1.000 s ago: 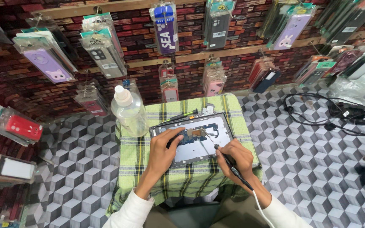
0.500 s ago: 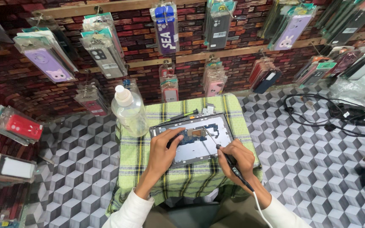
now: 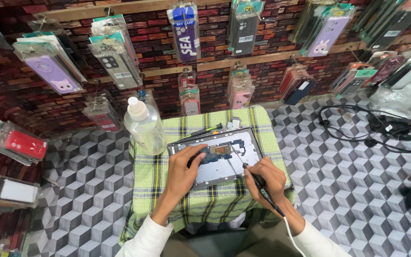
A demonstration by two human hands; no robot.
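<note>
Head view: at frame centre, the left hand (image 3: 182,172) is pressing flat on the opened tablet (image 3: 217,157) while the right hand (image 3: 267,178) is gripping a soldering iron (image 3: 255,177) over it.

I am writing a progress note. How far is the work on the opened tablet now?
Done: the tablet lies open on the checked cloth, back cover off, circuit board exposed. In hand: the left hand steadies the tablet while the right hand holds a corded tool, tip on the board. Left: the tablet is not closed; a screwdriver waits behind.
</note>
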